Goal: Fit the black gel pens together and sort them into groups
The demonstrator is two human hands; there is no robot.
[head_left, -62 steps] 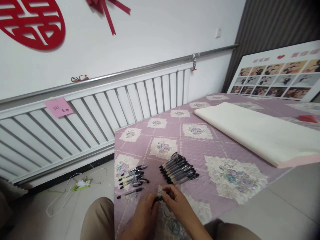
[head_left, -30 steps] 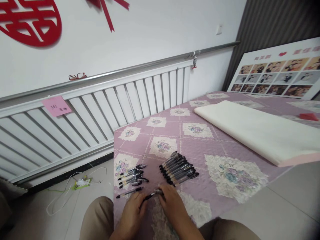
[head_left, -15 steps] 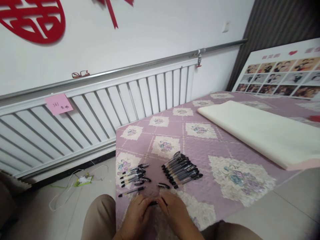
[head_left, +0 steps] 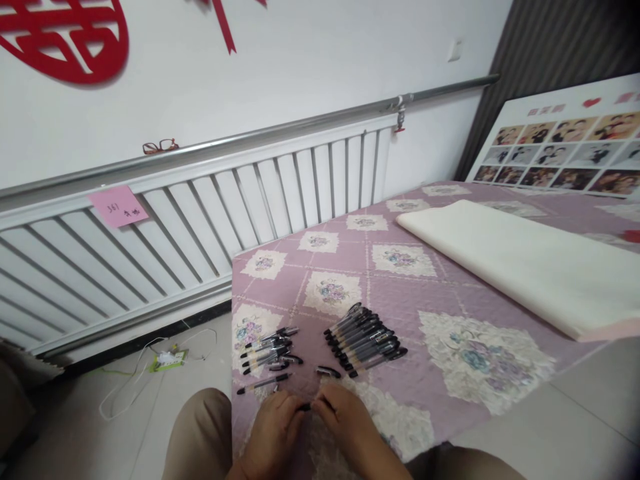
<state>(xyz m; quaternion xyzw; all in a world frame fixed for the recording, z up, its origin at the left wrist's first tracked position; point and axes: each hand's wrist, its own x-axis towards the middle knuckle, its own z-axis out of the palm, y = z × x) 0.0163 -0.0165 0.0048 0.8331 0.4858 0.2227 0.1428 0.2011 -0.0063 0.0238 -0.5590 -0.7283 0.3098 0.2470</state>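
My left hand [head_left: 277, 423] is closed around a pen, most of which its fingers hide. Only a short black end of the pen [head_left: 305, 407] shows in the gap between my hands. My right hand [head_left: 346, 415] pinches at that end, with its fingertips close together. Just beyond the right fingers lies a loose black pen cap [head_left: 327, 371]. To the left are several pens without caps [head_left: 267, 353], with one single pen [head_left: 264, 384] nearer to me. A row of capped black pens [head_left: 365, 339] lies side by side on the right.
The pens lie on a purple flowered tablecloth [head_left: 345, 293]. A folded cream sheet [head_left: 520, 267] covers part of the table's right side. Along the wall runs a white radiator [head_left: 290, 190] bearing a pink note [head_left: 119, 206]. A power strip with cables [head_left: 170, 360] is on the floor.
The black piece between my hands shows slightly less, and my right fingers have shifted a little. The pens on the table lie as before.
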